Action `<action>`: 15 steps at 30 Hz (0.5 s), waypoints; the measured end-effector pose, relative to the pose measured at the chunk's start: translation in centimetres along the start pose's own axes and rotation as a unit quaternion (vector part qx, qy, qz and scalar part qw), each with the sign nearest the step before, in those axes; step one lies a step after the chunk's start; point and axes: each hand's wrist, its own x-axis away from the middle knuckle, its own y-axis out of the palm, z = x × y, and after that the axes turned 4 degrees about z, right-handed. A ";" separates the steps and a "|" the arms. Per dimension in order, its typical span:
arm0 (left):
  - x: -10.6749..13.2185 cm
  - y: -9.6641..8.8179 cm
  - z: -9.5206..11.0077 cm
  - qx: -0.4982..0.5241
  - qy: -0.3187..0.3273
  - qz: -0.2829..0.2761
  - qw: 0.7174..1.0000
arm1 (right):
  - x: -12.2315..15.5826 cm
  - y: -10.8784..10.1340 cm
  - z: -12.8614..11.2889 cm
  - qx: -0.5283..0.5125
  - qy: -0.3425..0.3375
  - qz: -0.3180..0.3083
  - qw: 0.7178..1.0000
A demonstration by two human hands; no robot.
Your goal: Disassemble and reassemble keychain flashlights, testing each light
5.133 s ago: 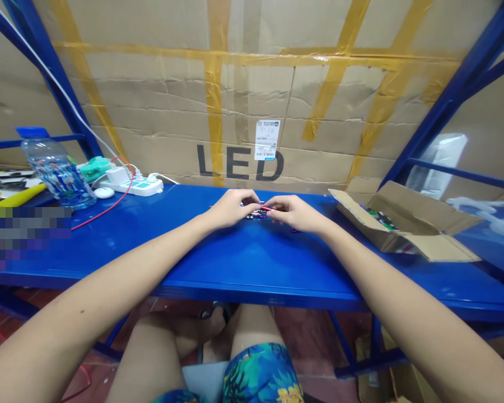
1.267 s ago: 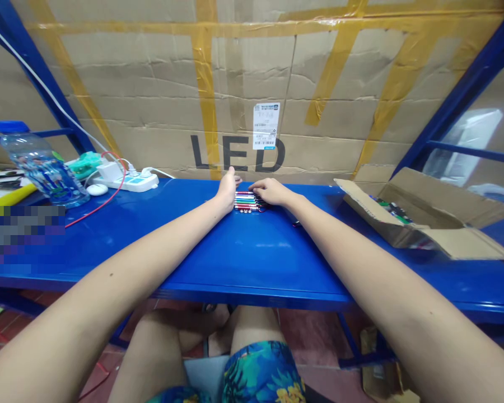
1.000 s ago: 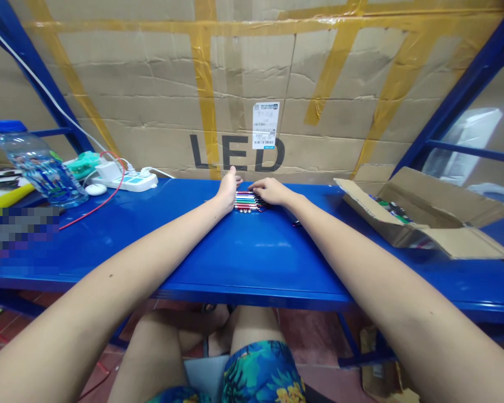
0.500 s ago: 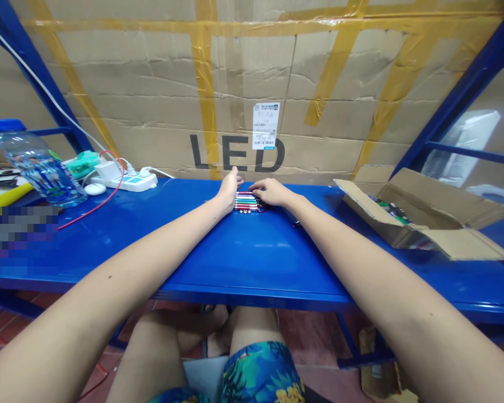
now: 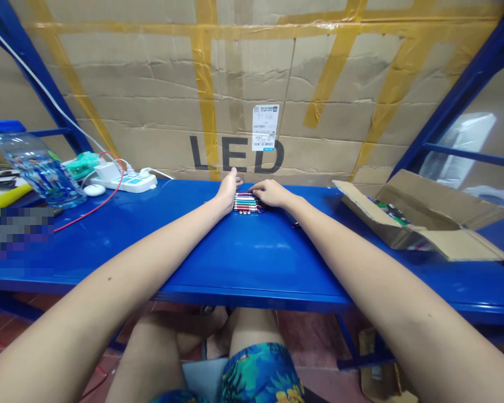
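Observation:
Several slim, shiny coloured metal tubes (image 5: 244,202) lie side by side in a row on the blue table (image 5: 239,257). Their left ends meet the palm side of my left hand (image 5: 227,192), which stands on edge with its thumb up and fingers stretched away. My right hand (image 5: 272,193) is bent over the right end of the farthest red tube, fingertips pressed together on it. Its fingers partly cover the row's right ends, where dark cords or loops show. Small silver round pieces (image 5: 244,212) sit just before the nearest tube. A small dark item (image 5: 295,225) lies beside my right forearm, partly hidden.
An open cardboard box (image 5: 420,224) with coloured pieces inside stands at the right. On the left are a water bottle (image 5: 46,168), a white power strip (image 5: 128,182) and a red cable (image 5: 105,198). A large carton marked LED (image 5: 151,112) rises behind the table.
Both hands and the row of tubes stay practically in place. The view shifts very slightly.

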 end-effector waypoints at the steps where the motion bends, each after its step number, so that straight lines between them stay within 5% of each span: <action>1: 0.0 0.0 0.0 0.000 0.000 0.001 1.000 | 0.0 0.0 0.0 0.000 0.000 -0.001 1.000; 15: -0.1 0.0 -0.1 -0.009 0.015 0.000 1.000 | -0.1 0.2 -0.8 0.021 -0.021 -0.006 1.000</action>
